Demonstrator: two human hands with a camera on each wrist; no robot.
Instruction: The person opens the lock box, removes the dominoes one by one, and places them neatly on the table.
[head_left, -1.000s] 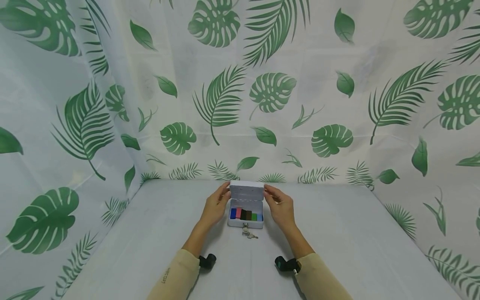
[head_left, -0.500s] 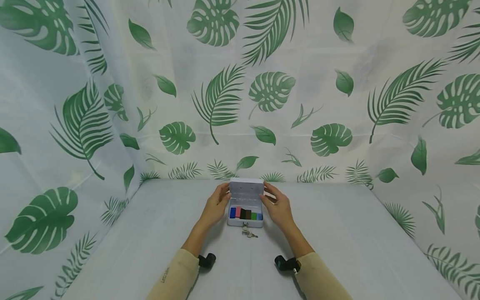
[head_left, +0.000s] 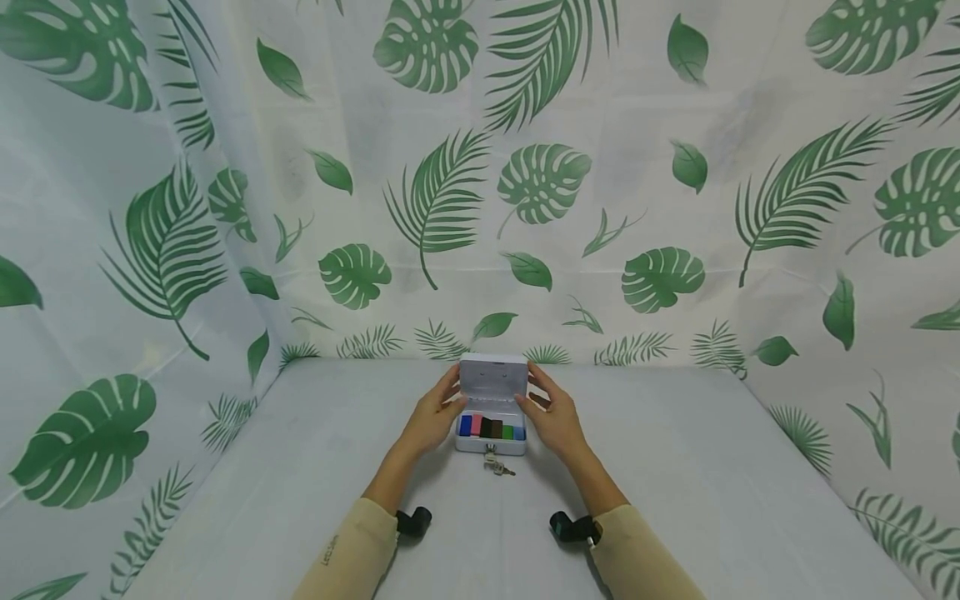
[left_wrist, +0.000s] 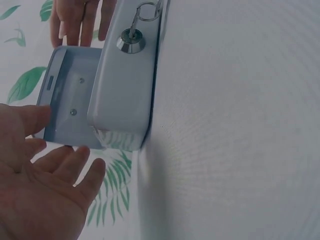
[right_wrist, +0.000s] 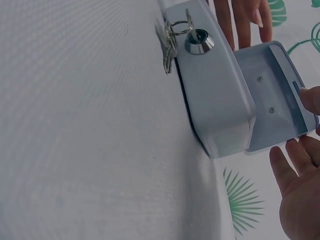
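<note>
A small pale metal cash box (head_left: pixel 468 447) sits on the table with its lid (head_left: pixel 493 379) raised at the back. My left hand (head_left: pixel 429 421) holds the lid's left side, its thumb in front and fingertips along the edge. On the opposite side my right hand (head_left: pixel 558 419) holds the lid the same way. Inside the box stands a row of coloured blocks: dark blue (head_left: pixel 466 426), pink (head_left: pixel 476 425), black, brown, green (head_left: pixel 507 432) and light blue. A key sits in the front lock (left_wrist: pixel 131 42), and more keys (head_left: pixel 499 469) hang from its ring onto the table.
A white cloth covers the table (head_left: pixel 645 467). Behind it and at both sides hangs a white curtain (head_left: pixel 570 275) printed with green leaves. Black wrist cameras (head_left: pixel 415 522) are strapped at both sleeve cuffs.
The lid has swung further back and stands more upright. Both thumbs have come lower, towards the lid's hinge side, while the forearms have hardly moved.
</note>
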